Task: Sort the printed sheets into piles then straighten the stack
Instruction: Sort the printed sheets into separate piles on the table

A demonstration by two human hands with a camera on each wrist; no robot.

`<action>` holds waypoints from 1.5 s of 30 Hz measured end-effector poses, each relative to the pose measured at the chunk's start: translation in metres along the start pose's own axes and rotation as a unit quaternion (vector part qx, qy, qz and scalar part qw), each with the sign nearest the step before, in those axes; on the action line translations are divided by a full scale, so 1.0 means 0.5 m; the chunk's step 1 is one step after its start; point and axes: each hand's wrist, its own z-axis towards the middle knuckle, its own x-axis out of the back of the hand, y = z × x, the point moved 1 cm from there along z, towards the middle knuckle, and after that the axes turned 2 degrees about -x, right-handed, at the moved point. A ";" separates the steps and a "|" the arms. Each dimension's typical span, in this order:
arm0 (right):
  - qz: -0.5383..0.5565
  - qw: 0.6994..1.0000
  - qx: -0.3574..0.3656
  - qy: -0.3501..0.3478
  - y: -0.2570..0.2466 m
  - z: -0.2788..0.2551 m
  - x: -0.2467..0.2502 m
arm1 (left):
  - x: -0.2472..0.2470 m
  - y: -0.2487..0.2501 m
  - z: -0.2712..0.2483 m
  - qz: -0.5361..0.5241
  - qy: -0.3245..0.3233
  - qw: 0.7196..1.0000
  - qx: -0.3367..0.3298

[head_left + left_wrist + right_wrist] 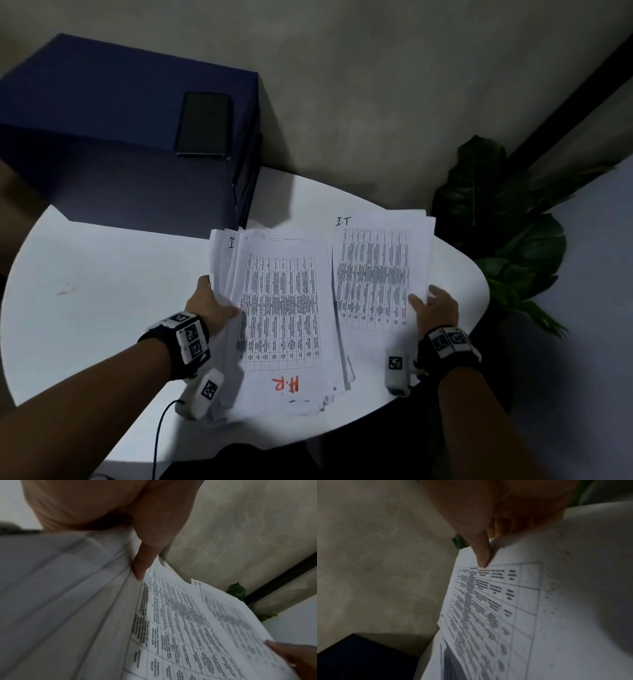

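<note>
Head view: a round white table [85,308] carries a big dark blue box [120,137] at its far left, with a black phone [205,124] lying on top. A leafy green plant [507,240] stands off the table's right edge. Near the front edge lie the printed sheets — a loose, fanned pile [284,318] with "H.R" in red on the top page, and just beside it, to the right, a second pile [376,274] marked "I.T". The left hand [214,308] grips the fanned pile's left edge, thumb on top. The right hand [436,310] pinches the right pile's near corner — thumb on the page, fingers underneath.
</note>
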 end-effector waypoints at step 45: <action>-0.080 0.969 0.106 -0.209 -0.121 -0.071 -0.228 | -0.071 0.153 0.064 -0.106 -0.030 0.993 0.045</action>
